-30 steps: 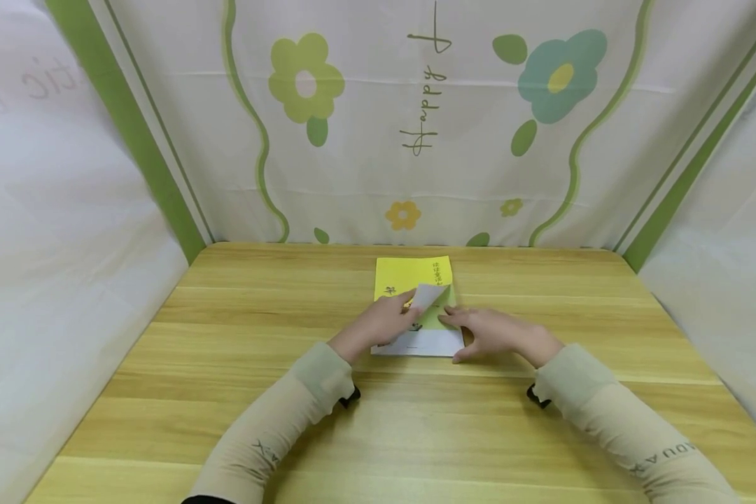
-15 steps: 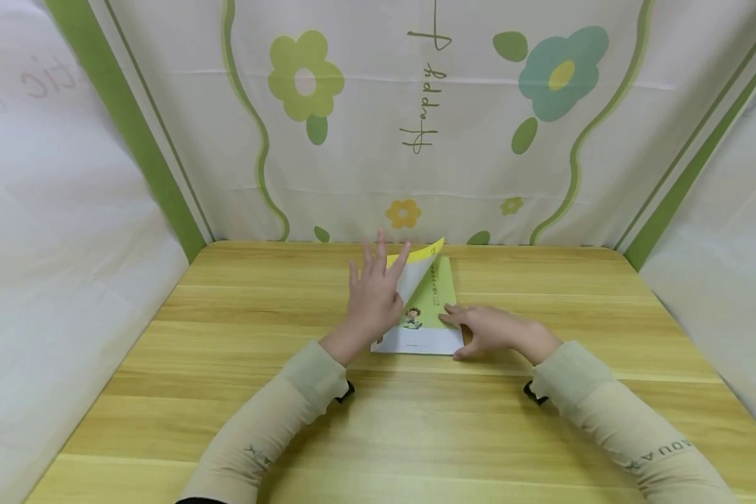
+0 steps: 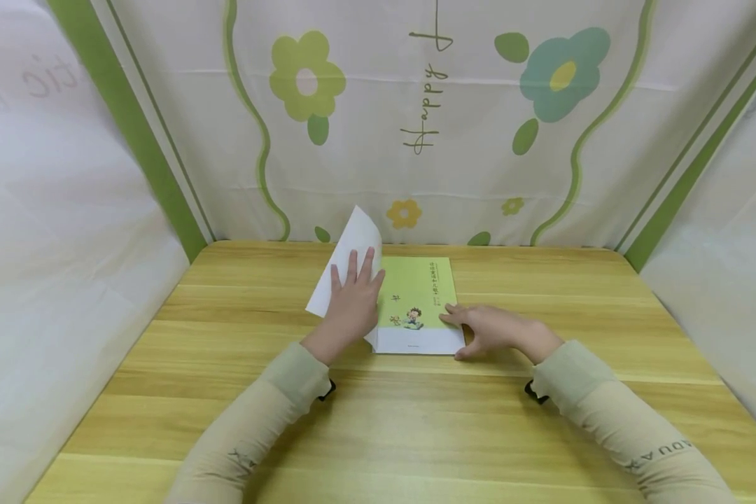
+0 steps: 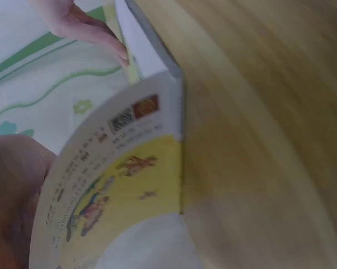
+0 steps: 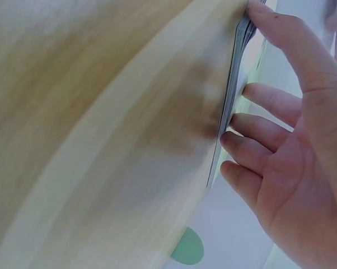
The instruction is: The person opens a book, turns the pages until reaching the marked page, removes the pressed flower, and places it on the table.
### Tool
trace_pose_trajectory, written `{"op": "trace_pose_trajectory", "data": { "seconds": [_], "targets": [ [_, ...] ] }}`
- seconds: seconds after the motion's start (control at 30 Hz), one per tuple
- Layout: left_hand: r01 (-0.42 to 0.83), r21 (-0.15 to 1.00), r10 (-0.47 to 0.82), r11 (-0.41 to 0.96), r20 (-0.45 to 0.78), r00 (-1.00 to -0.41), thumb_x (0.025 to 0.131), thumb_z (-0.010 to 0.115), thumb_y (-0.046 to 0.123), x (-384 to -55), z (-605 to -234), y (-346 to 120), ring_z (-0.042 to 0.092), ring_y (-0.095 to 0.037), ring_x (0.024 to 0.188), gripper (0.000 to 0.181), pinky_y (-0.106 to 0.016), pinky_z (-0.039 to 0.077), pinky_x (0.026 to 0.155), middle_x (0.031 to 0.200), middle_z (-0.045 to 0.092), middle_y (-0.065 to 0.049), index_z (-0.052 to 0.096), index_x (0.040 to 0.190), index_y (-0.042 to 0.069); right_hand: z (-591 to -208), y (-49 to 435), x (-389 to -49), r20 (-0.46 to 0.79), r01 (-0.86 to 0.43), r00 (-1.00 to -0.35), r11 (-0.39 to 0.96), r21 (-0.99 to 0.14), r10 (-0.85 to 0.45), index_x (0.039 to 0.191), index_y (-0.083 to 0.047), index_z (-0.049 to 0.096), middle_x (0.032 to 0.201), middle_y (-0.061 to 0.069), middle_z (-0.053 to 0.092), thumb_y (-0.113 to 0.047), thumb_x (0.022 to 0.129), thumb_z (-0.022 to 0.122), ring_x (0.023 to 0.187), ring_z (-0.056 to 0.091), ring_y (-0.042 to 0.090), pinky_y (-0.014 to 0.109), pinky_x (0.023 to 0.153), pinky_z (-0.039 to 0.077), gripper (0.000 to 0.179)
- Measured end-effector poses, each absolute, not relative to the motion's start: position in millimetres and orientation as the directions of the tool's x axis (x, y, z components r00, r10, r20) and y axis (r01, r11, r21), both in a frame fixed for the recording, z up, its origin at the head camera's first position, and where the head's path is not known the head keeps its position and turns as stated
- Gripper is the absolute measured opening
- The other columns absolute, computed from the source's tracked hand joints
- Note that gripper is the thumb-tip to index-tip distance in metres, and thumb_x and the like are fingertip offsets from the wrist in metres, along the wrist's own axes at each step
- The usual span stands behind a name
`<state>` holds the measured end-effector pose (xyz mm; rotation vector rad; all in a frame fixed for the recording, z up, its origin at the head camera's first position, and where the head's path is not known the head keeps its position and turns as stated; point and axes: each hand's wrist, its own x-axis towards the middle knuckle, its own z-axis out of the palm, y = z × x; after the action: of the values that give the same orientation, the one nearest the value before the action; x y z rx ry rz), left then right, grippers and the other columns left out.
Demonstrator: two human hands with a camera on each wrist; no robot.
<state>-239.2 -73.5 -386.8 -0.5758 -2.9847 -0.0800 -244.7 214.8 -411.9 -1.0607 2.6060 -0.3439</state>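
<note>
A thin paperback book (image 3: 437, 339) lies on the table, its light green first page (image 3: 409, 276) showing a small cartoon figure. Its cover (image 3: 360, 234) stands lifted to the left, white inside toward the head camera. My left hand (image 3: 351, 301) lies against that white inner side, fingers straight and spread. The left wrist view shows the curved cover's yellow printed outside (image 4: 157, 179), the hand partly hidden behind it. My right hand (image 3: 494, 327) rests at the book's right edge; its thumb is at the near corner and its relaxed fingertips touch the edge, as the right wrist view shows.
The wooden table (image 3: 416, 434) extends around the book on all sides. A white fabric curtain (image 3: 466, 175) with printed flowers hangs at the table's far edge, and white cloth panels (image 3: 69, 245) stand along both sides.
My left hand has let go of the cover's corner, spread its fingers and moved left, swinging the cover leftward and uncovering the green page. My right hand has stayed at the edge.
</note>
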Motion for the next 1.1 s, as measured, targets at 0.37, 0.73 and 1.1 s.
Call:
{"op": "trace_pose_trajectory", "data": {
  "seconds": [0.37,0.73,1.1],
  "targets": [
    [0.299,0.155,0.319,0.941,-0.122,-0.94,0.109,0.048,0.04,-247,-400,-102,-0.012,-0.044,0.153,0.064,-0.08,0.005,0.11,0.171,-0.003,-0.011,0.028,0.164,0.014,-413,217,-246,-0.199,-0.64,-0.673,0.695,-0.326,-0.713,0.15,0.002,0.049,0.158,0.027,0.037,-0.041,0.086,0.084,0.143,0.039,0.044,0.055,0.115,0.034,0.084],
    [0.293,0.304,0.376,0.907,-0.27,-0.886,0.11,0.044,0.042,-254,-402,-122,-0.01,-0.053,0.15,0.07,-0.077,0.009,0.113,0.172,-0.003,-0.006,0.014,0.166,0.012,-407,221,-251,-0.245,-0.598,-0.662,0.696,-0.397,-0.709,0.151,0.0,0.049,0.16,0.026,0.033,-0.04,0.086,0.084,0.146,0.033,0.043,0.056,0.117,0.031,0.085],
    [0.289,0.347,0.399,0.892,-0.305,-0.865,0.11,0.044,0.041,-255,-400,-126,-0.009,-0.054,0.149,0.071,-0.075,0.011,0.114,0.171,-0.003,-0.009,0.011,0.166,0.011,-408,222,-253,-0.259,-0.56,-0.669,0.702,-0.44,-0.696,0.151,-0.004,0.051,0.161,0.021,0.034,-0.011,0.087,0.072,0.147,0.032,0.043,0.055,0.115,0.034,0.067]
  ]
}}
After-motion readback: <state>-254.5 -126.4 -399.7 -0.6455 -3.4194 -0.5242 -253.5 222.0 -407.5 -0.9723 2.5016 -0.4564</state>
